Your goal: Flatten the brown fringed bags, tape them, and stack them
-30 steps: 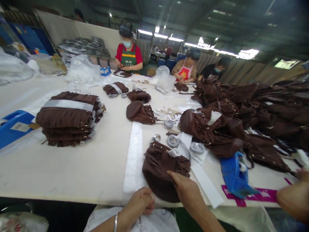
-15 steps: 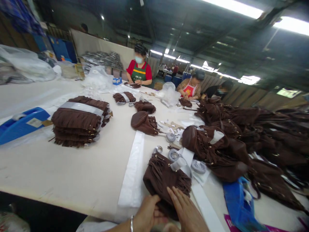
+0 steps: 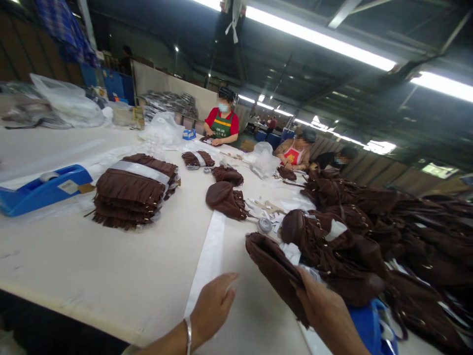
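My right hand point(image 3: 325, 305) grips a dark brown fringed bag point(image 3: 275, 273) by its near right edge. The bag is tilted up off the table, its long edge facing me. My left hand point(image 3: 212, 308), with a silver bangle at the wrist, is apart from the bag on its left. Its fingers are loosely bent, thumb and forefinger a little apart, and blurred at the tips; I see no object held. Beneath and beyond it lies a white strip point(image 3: 210, 246) on the table. Another brown bag point(image 3: 225, 199) rests past the strip's far end.
A banded stack of brown fringed pieces point(image 3: 133, 192) stands left, beside a blue tape dispenser point(image 3: 48, 187). Brown bags point(image 3: 332, 241) are heaped on the right, over another blue dispenser point(image 3: 373, 325). A grey roll point(image 3: 264, 225) lies mid-table. Co-workers point(image 3: 221, 121) work at the far side.
The bag has been lifted and tilted up by my right hand and moved right. My left hand has let go of it and moved left. The camera view has shifted slightly.
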Demonstrator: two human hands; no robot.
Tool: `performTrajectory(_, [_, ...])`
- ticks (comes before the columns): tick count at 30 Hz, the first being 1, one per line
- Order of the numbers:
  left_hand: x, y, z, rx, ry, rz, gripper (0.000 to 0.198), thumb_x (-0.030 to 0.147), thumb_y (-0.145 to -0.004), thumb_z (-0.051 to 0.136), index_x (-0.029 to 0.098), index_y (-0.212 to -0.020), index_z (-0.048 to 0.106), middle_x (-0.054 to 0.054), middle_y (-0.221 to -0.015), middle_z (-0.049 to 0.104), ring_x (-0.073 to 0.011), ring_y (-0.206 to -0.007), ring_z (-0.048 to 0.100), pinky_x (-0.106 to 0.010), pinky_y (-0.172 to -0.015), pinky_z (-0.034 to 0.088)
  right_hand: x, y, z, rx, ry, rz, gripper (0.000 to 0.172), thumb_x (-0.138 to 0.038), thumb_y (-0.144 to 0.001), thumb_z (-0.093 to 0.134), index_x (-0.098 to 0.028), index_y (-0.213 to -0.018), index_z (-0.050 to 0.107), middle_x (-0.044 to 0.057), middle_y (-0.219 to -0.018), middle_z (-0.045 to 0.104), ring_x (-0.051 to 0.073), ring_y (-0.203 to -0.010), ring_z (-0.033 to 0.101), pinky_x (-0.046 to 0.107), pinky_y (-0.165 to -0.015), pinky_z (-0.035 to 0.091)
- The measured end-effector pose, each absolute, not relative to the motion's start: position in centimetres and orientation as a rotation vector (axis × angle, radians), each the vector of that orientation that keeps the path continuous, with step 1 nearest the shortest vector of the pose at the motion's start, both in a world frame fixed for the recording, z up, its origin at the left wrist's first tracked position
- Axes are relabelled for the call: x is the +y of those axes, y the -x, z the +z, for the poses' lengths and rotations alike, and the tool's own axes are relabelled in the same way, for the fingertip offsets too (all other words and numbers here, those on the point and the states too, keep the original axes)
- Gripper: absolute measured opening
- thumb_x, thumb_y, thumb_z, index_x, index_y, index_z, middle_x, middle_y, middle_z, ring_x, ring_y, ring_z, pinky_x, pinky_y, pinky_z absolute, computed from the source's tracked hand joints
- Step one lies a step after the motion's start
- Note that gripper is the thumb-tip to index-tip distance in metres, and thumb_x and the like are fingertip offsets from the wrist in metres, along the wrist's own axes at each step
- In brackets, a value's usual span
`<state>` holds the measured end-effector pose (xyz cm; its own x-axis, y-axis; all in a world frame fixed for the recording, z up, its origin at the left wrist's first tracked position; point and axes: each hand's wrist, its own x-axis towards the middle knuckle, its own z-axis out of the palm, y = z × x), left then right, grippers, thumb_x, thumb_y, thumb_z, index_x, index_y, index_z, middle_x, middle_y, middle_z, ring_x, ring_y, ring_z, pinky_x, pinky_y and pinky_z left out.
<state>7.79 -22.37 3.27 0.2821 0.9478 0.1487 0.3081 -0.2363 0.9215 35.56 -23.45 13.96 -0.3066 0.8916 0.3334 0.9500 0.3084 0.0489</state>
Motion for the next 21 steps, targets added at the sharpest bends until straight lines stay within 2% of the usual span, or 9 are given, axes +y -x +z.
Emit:
performTrajectory(3, [-21.8, -4.5, 0.3, 1.385, -2.175, 0.869, 0.047, 0.027, -0.096, 0.040, 0.017, -0.141, 0.045, -0.012, -0.149, 0.045, -0.0257, -0.140, 0.038, -0.046, -0.116, 0.034, -21.0, -35.3, 18.1, -2.329, 1.754, -0.277, 0.030, -0.027, -0.093, 0.040, -0.023, -0.119, 0.054, 0.005, -0.086, 0.073, 0.023, -0.069, 0.071, 0.028, -0.056, 0.051])
performTrajectory(5, [-21.6, -3.3, -1.4, 1.472, -2.315, 0.702, 0.053, 0.022, -0.092, 0.045, 0.015, -0.145, 0.039, -0.013, -0.154, 0.035, -0.0285, -0.144, 0.028, -0.050, -0.117, 0.031, -19.4, -34.6, 20.5, -2.337, 1.745, -0.203, 0.029, -0.030, -0.094, 0.041, -0.024, -0.119, 0.054, 0.004, -0.085, 0.072, 0.022, -0.071, 0.071, 0.027, -0.057, 0.048])
performTrajectory(9, [-21.6, -3.1, -2.8, 1.493, -2.348, 0.421, 0.067, 0.024, -0.087, 0.053, 0.016, -0.149, 0.032, -0.011, -0.159, 0.020, -0.0334, -0.147, 0.014, -0.056, -0.119, 0.022, -16.3, -32.0, 23.5, -2.375, 1.694, -0.176, 0.027, -0.033, -0.095, 0.041, -0.024, -0.116, 0.055, 0.004, -0.085, 0.071, 0.021, -0.072, 0.069, 0.027, -0.060, 0.046])
performTrajectory(12, [-21.7, -3.5, -2.8, 1.442, -2.316, 0.364, 0.070, 0.027, -0.087, 0.053, 0.018, -0.151, 0.028, -0.009, -0.160, 0.014, -0.0342, -0.147, 0.007, -0.057, -0.120, 0.017, -14.3, -29.5, 24.3, -2.405, 1.647, -0.227, 0.027, -0.029, -0.094, 0.042, -0.023, -0.117, 0.055, 0.003, -0.083, 0.070, 0.021, -0.073, 0.068, 0.027, -0.061, 0.045])
performTrajectory(16, [-21.6, -3.8, -2.7, 1.406, -2.279, 0.373, 0.073, 0.028, -0.084, 0.057, 0.018, -0.151, 0.028, -0.007, -0.160, 0.010, -0.0337, -0.147, 0.003, -0.057, -0.120, 0.015, -12.5, -25.7, 23.0, -2.414, 1.481, -0.357, 0.031, -0.023, -0.092, 0.043, -0.021, -0.121, 0.055, 0.005, -0.089, 0.071, 0.020, -0.075, 0.068, 0.027, -0.062, 0.048])
performTrajectory(19, [-21.5, -3.8, -3.0, 1.390, -2.258, 0.368, 0.074, 0.029, -0.083, 0.058, 0.017, -0.150, 0.029, -0.007, -0.160, 0.010, -0.0342, -0.147, 0.003, -0.057, -0.120, 0.014, -12.3, -22.8, 19.2, -2.424, 1.305, -0.470, 0.037, -0.015, -0.091, 0.043, -0.017, -0.126, 0.054, 0.011, -0.111, 0.069, 0.022, -0.095, 0.068, 0.031, -0.078, 0.054])
performTrajectory(21, [-21.3, -3.8, -3.4, 1.375, -2.248, 0.365, 0.075, 0.031, -0.083, 0.058, 0.017, -0.150, 0.029, -0.008, -0.160, 0.010, -0.0349, -0.147, 0.004, -0.058, -0.120, 0.012, -12.7, -21.1, 15.3, -2.426, 1.178, -0.562, 0.043, -0.009, -0.090, 0.042, -0.015, -0.132, 0.051, 0.014, -0.126, 0.064, 0.023, -0.111, 0.063, 0.036, -0.091, 0.052])
